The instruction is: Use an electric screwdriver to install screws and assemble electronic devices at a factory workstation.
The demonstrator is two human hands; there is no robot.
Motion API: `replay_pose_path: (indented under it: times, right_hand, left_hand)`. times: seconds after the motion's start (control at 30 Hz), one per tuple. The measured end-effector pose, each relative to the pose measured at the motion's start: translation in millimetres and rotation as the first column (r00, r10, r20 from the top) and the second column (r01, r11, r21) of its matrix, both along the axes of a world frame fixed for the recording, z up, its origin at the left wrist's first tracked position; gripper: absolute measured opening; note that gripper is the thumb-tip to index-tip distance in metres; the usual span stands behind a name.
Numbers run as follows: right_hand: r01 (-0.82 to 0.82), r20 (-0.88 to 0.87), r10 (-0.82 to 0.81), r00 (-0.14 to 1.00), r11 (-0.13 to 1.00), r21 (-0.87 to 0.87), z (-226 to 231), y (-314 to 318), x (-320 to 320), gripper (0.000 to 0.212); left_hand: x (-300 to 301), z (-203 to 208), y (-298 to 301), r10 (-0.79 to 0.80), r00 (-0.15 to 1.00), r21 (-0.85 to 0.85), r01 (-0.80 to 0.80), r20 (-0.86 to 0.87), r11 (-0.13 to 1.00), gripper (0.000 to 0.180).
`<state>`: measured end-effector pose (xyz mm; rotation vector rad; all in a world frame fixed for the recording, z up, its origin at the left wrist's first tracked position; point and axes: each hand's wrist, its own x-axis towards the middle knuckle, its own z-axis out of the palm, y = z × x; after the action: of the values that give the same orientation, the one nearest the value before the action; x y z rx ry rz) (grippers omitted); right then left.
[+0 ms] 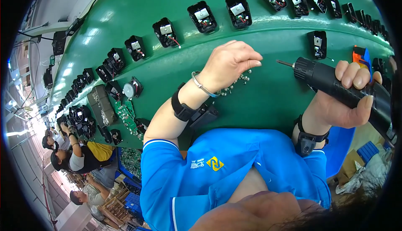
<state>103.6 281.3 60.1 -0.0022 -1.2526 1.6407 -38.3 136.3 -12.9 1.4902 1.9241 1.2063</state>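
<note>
Gripping power screwdriver in right hand; pinching narrowly with left hand, left of screwdriver—cannot tell on what. Probably loading from screws lower left of screwdriver—calling for steady alignment.

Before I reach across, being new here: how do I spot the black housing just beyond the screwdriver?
On the green table's right side, the right hand grips a black screwdriver. Just beyond it sits an open black housing with a silvery plate inside. Unlike the long row of lookalikes behind it, it sits by itself.
</note>
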Motion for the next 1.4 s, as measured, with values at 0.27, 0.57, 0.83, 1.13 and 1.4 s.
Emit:
replay_pose_path:
  times: [0.27,0.57,0.83,1.13,1.4]
  right_hand:
    - [-0.059,-0.235,0.013,0.972,0.980,-0.191,13.5,-7.2,-12.8,0.043]
    - [-0.115,-0.217,0.081,0.973,0.982,-0.151,7.5,-1.2,-14.3,0.046]
    - [-0.111,-0.186,0.094,0.978,0.990,-0.081,8.0,-0.7,-14.1,0.046]
    - [-0.138,-0.145,0.141,0.979,0.990,0.033,11.4,2.8,-16.5,0.045]
    - [-0.211,-0.110,0.207,0.972,0.977,-0.026,12.6,10.4,-15.2,0.046]
  left_hand:
    - [5.4,-1.1,8.9,0.036,0.211,-0.011,-0.121,0.977,0.993,0.011]
    - [4.7,3.7,12.3,-0.041,0.191,0.058,-0.085,0.981,0.995,0.009]
    - [6.9,4.9,14.9,-0.035,0.364,0.036,0.006,0.931,0.999,0.018]
    - [6.7,11.0,21.2,-0.004,0.532,-0.001,0.010,0.847,1.000,0.025]
    - [4.1,9.8,27.4,-0.122,0.560,0.018,0.188,0.819,0.982,0.029]
